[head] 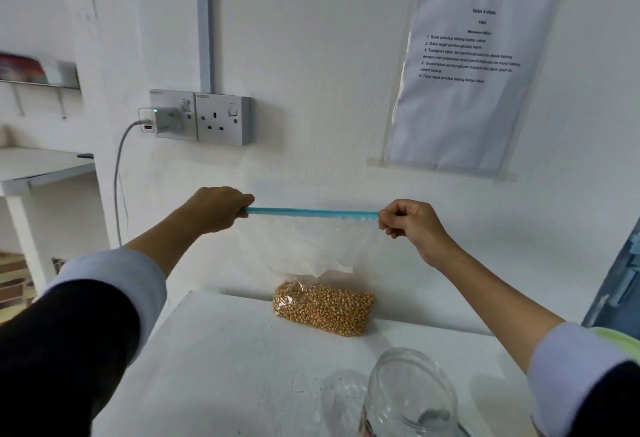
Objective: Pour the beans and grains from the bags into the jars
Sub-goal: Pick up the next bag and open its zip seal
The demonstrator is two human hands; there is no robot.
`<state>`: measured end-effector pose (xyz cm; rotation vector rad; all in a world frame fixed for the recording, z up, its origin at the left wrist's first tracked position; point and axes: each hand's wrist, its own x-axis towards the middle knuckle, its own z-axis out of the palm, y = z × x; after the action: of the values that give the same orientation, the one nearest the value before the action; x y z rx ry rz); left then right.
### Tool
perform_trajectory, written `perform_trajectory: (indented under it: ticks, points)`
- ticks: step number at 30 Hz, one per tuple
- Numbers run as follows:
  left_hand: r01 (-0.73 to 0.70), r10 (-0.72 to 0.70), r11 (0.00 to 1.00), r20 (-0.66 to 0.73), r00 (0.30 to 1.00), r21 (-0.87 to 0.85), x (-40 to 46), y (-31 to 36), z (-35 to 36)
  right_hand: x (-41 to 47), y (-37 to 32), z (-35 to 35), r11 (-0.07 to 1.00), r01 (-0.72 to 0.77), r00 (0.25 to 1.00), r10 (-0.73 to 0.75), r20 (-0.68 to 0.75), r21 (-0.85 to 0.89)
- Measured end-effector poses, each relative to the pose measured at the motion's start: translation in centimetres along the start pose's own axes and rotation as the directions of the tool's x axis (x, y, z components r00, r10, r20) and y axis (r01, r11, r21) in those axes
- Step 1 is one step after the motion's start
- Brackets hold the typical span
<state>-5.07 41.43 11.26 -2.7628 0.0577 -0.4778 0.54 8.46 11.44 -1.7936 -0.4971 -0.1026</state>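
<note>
Head view: left hand [221, 208] and right hand [410, 225] each pinch an end of the zip bag [311, 246] seal; popcorn kernels [323, 308] sag onto white worktop [225, 350]; open glass jar [410, 398] nearer, apart

We count one clear zip-top plastic bag of yellow corn kernels [322, 308], one clear glass jar [408, 398], two hands [221, 208] [412, 225].

Taped wall sheet [464, 80] reads "1 Buka penutup balang", heading blurred
</note>
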Motion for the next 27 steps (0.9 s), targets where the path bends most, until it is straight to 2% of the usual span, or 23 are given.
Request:
perform_trajectory:
  ticks: [3,6,9,12,15,16,17,20,22,24,27]
  points:
    - [0.102,-0.1,0.994,-0.075,0.992,0.033,-0.1,-1.3,-0.8,-0.4,-2.6,1.2,0.997,0.069,0.997,-0.07,0.024,0.036]
    - [0.189,-0.187,0.982,-0.158,0.97,-0.005,0.3,-2.1,-2.4,-1.1,-5.4,1.6,0.99,0.132,0.989,-0.135,0.057,0.054]
    - [0.252,-0.273,0.96,-0.209,0.939,-0.119,0.5,-1.4,-2.8,-2.8,-6.7,1.6,0.987,0.141,0.951,-0.155,0.266,0.072]
    - [0.245,-0.307,0.939,-0.268,0.913,-0.242,0.8,0.4,-2.6,-4.2,-7.6,1.7,0.991,0.132,0.819,-0.123,0.561,0.025]
    - [0.21,-0.298,0.932,-0.292,0.909,-0.297,1.5,1.7,-3.0,-4.0,-8.7,1.6,0.994,0.098,0.665,-0.029,0.746,-0.048]
    - [0.208,-0.304,0.925,-0.289,0.908,-0.317,1.7,2.0,-3.3,-3.6,-8.8,1.6,0.995,0.076,0.651,0.004,0.759,-0.07]
    - [0.207,-0.307,0.92,-0.284,0.908,-0.334,1.9,2.3,-3.5,-3.0,-8.8,1.9,0.995,0.046,0.672,0.034,0.74,-0.088]
    - [0.191,-0.302,0.91,-0.271,0.914,-0.369,2.2,3.5,-3.9,-1.2,-8.3,3.5,0.99,-0.033,0.849,0.099,0.518,-0.134]
    - [0.195,-0.321,0.895,-0.276,0.906,-0.402,2.2,4.3,-4.0,-0.1,-8.0,4.8,0.977,-0.076,0.925,0.144,0.353,-0.2]
    - [0.237,-0.361,0.884,-0.266,0.894,-0.402,2.0,5.0,-4.0,0.7,-7.8,5.8,0.949,-0.105,0.932,0.199,0.304,-0.298]
    - [0.286,-0.407,0.861,-0.23,0.884,-0.421,1.8,5.7,-3.7,1.0,-7.5,6.9,0.902,-0.135,0.882,0.298,0.366,-0.409]
